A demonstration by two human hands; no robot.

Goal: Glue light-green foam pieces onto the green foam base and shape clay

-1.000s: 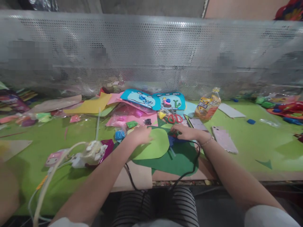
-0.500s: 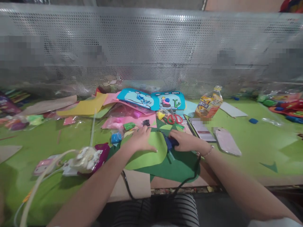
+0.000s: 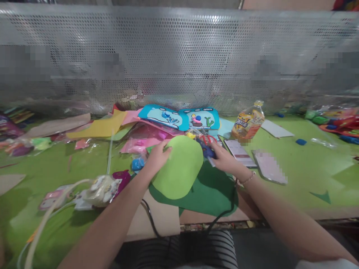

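My left hand (image 3: 157, 157) grips the left edge of a light green rounded foam sheet (image 3: 179, 168) and holds it tilted up off the table. Under it lies a dark green foam sheet (image 3: 210, 192). My right hand (image 3: 223, 158) is closed round a blue tool (image 3: 206, 151) with a black cord (image 3: 224, 213) that runs back over the table edge; its tip sits by the right edge of the light green sheet. Red-handled scissors (image 3: 206, 139) lie just behind the tool.
A drink bottle (image 3: 248, 123), a phone (image 3: 239, 152) and a second flat device (image 3: 269, 166) lie to the right. Blue picture cards (image 3: 179, 117), pink and yellow sheets and clay bags crowd the back. A white cable bundle (image 3: 98, 190) sits left. A perforated metal screen (image 3: 179, 56) closes the rear.
My left hand lifted the light green sheet from flat to tilted up and away. My right hand moved the blue tool farther back, toward the scissors.
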